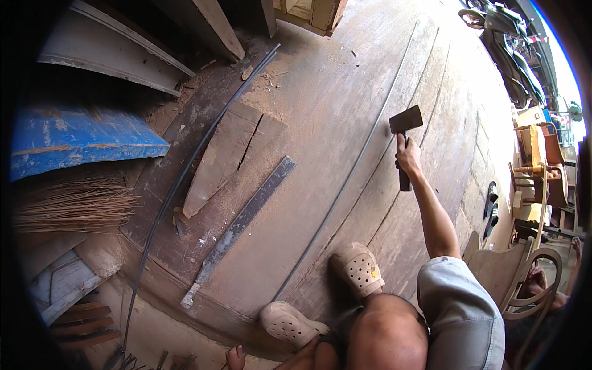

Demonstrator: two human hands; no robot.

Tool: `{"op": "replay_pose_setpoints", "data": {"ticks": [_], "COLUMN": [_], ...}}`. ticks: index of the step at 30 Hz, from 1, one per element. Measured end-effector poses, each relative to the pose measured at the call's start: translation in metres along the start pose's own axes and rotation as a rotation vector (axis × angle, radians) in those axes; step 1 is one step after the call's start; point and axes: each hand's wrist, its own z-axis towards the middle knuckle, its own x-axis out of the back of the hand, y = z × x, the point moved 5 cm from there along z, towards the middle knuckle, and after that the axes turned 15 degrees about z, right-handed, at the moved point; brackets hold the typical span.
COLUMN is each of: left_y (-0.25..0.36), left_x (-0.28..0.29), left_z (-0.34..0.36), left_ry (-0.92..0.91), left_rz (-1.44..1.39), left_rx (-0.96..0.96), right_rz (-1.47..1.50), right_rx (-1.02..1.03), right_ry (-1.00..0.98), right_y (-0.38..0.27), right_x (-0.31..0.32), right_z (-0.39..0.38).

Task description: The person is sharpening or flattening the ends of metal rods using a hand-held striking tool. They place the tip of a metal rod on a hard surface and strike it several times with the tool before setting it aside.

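My right hand (407, 155) is wrapped round the handle of what looks like a black mallet (406, 120). Its dark, blocky head points away from me over the wooden floor. At the lower edge only a few fingertips of my left hand (235, 356) show; the rest is out of the picture, so its grip is hidden. A thick piece of wood (222, 151) with a long crack lies on the dusty boards to the left. Beside it rests a flat, worn dark bar (240, 229), apart from both hands.
My beige clogs (357, 269) stand on the floor (345, 123). A long dark rod (179, 179) runs along the left. Further left are a blue plank (86, 139) and a bundle of thin sticks (74, 205). Wooden chairs (542, 163), another person's hand (535, 282) and a motorcycle (512, 55) are right.
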Motion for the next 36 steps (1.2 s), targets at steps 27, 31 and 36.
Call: {"op": "replay_pose_setpoints", "data": {"ticks": [27, 31, 36], "left_y": [0.028, 0.012, 0.016], "left_x": [0.087, 0.066, 0.054], "left_z": [-0.062, -0.043, -0.035], "left_ry": [0.690, 0.604, 0.607], "left_rz": [-0.359, -0.623, -0.643], "left_rx": [0.123, 0.140, 0.002], "right_rz": [-0.232, -0.231, -0.163], "right_rx": [0.009, 0.004, -0.037], "right_ry": [0.026, 0.023, 0.012], "right_y": [0.091, 0.091, 0.105], "right_x": [0.048, 0.050, 0.048], "right_z": [-0.227, -0.225, -0.221]}}
